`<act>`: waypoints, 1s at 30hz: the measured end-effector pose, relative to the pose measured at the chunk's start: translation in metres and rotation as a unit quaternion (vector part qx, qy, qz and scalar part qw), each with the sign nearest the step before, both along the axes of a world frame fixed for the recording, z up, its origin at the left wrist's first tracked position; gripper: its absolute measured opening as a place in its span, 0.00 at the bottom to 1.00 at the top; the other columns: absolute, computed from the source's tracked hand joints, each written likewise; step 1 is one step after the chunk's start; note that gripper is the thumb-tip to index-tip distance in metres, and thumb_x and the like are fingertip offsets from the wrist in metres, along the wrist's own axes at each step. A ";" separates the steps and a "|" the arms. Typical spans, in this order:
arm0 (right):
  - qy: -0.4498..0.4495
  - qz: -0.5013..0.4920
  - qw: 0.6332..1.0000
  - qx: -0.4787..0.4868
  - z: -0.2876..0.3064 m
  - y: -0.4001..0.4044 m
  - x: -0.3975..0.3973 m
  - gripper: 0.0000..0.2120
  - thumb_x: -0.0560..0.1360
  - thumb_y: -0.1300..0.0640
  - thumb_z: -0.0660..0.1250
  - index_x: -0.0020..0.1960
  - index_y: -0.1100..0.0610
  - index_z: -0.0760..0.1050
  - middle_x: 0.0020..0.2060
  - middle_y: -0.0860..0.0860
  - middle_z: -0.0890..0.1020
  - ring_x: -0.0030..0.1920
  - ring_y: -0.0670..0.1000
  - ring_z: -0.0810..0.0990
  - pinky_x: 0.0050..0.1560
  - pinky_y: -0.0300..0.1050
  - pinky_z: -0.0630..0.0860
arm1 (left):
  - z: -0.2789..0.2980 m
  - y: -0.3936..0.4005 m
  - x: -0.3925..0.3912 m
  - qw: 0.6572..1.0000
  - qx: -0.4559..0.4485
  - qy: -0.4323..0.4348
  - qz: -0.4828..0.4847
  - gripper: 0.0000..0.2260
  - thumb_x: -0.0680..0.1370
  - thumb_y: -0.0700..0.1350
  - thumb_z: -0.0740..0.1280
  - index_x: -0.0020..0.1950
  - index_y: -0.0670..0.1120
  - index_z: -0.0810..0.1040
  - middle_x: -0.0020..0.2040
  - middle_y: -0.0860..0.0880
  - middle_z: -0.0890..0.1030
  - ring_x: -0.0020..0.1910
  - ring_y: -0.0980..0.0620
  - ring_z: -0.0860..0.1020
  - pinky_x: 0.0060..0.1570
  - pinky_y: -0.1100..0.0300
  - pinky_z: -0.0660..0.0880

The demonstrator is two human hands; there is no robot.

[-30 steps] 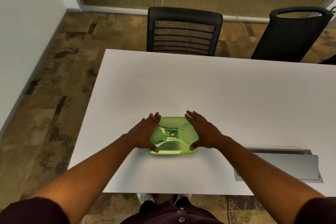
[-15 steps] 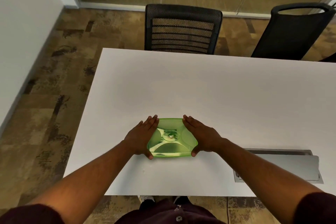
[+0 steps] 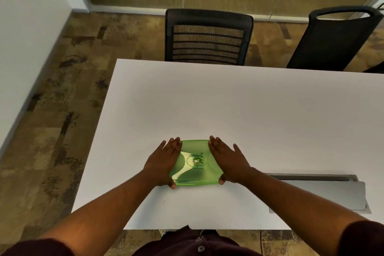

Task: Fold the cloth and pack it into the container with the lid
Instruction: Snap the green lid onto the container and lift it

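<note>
A green translucent container [image 3: 195, 164] with its lid on sits on the white table [image 3: 239, 106], near the front edge. Through the lid I make out a round mark and some dark stripes; the cloth itself cannot be told apart. My left hand [image 3: 164, 162] lies flat against the container's left side, thumb at the near left corner. My right hand [image 3: 226, 160] presses on the right side the same way, thumb at the near right corner. Both hands clasp the container between them.
A grey metal cable hatch [image 3: 320, 193] is set into the table at the right, close to my right forearm. Two black chairs [image 3: 207, 37] [image 3: 332, 39] stand beyond the far edge. The table's left edge drops to patterned carpet [image 3: 52, 131].
My hands have slid outward from the lid's top to the container's two sides. The container stays in place; the view has shifted slightly.
</note>
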State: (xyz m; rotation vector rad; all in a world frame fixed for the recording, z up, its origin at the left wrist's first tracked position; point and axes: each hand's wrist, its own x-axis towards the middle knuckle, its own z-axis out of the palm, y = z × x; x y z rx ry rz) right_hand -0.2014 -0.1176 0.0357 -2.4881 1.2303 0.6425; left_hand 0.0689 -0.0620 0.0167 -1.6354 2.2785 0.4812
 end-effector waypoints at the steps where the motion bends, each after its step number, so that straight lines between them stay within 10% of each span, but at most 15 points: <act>1: 0.005 -0.003 1.000 0.000 0.000 0.001 0.002 0.69 0.62 0.45 0.82 0.81 0.57 0.34 0.80 0.52 0.32 0.82 0.53 0.37 0.76 0.68 0.55 | 0.001 0.000 -0.001 1.000 -0.004 -0.006 -0.002 0.67 0.61 0.69 0.75 0.79 0.40 0.34 0.81 0.41 0.37 0.81 0.44 0.39 0.79 0.48 0.37; 13: -0.022 -0.027 0.999 -0.005 -0.004 -0.005 -0.007 0.69 0.58 0.41 0.83 0.82 0.50 0.39 0.82 0.50 0.39 0.82 0.55 0.39 0.77 0.65 0.57 | 0.005 -0.002 0.004 1.000 0.022 0.017 0.013 0.67 0.60 0.69 0.76 0.80 0.45 0.35 0.81 0.46 0.34 0.81 0.45 0.38 0.78 0.47 0.40; 18: -0.122 -0.142 0.980 0.069 -0.007 0.005 -0.023 0.68 0.56 0.40 0.84 0.82 0.45 0.43 0.82 0.51 0.40 0.82 0.57 0.38 0.77 0.62 0.58 | 0.006 0.020 0.009 0.979 0.034 0.161 0.124 0.66 0.60 0.61 0.80 0.80 0.46 0.36 0.81 0.50 0.36 0.80 0.48 0.39 0.79 0.54 0.48; 21: -0.212 -0.287 0.933 0.038 -0.010 0.027 -0.021 0.62 0.59 0.34 0.80 0.82 0.49 0.50 0.81 0.52 0.53 0.80 0.57 0.52 0.76 0.57 0.62 | 0.000 0.051 0.000 0.890 0.031 0.337 0.306 0.54 0.66 0.53 0.80 0.81 0.43 0.51 0.79 0.53 0.55 0.79 0.49 0.56 0.73 0.69 0.52; 25: -0.261 -0.549 0.794 0.006 -0.028 0.067 -0.004 0.48 0.65 0.31 0.75 0.73 0.58 0.65 0.69 0.57 0.69 0.68 0.58 0.73 0.69 0.54 0.72 | -0.014 0.078 -0.018 0.702 0.051 0.374 0.605 0.24 0.73 0.52 0.76 0.64 0.42 0.76 0.58 0.43 0.81 0.59 0.43 0.80 0.61 0.51 0.76; 30: -0.345 -0.722 0.579 0.157 -0.049 0.089 0.009 0.31 0.69 0.37 0.76 0.55 0.62 0.74 0.51 0.59 0.77 0.47 0.56 0.80 0.52 0.56 0.84 | -0.017 0.084 -0.030 0.518 0.115 0.504 0.682 0.13 0.77 0.47 0.72 0.43 0.37 0.78 0.32 0.43 0.79 0.32 0.45 0.78 0.44 0.52 0.81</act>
